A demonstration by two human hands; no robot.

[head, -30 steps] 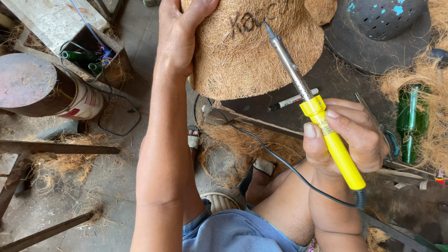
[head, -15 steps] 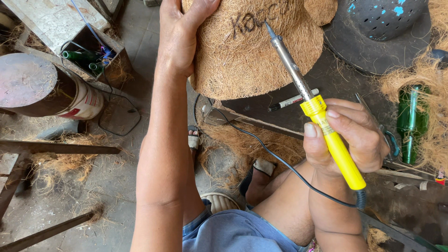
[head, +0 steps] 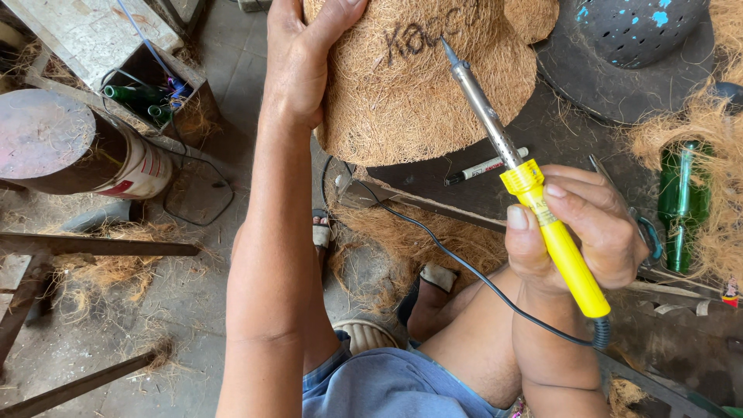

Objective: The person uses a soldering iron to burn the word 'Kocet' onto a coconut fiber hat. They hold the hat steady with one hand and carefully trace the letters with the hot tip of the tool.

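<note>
1. The coir pot (head: 433, 85), a rounded shell of coarse brown coconut fibre, is cut off by the top edge, so its upper part and the end of the dark burnt lettering on it cannot be seen.
2. The left hand (head: 298, 62) is laid against the pot's left side, fingers pressed flat on the fibre; the fingertips are cropped away.
3. The soldering iron (head: 526, 186) is gripped in the right hand (head: 580, 228), fingers wrapped tight around its yellow plastic handle.
4. The metal shaft is slanted up and left, its tip set at the lettering.
5. A black cord (head: 464, 267) is trailed from the handle across the knee.
6. A marker pen (head: 484, 166) is lying on the dark tabletop (head: 464, 193) below the pot.
7. A green glass bottle (head: 681, 205) is half buried in loose fibre at the right.
8. A rusty drum (head: 70, 147) is standing on the littered floor at the left.
</note>
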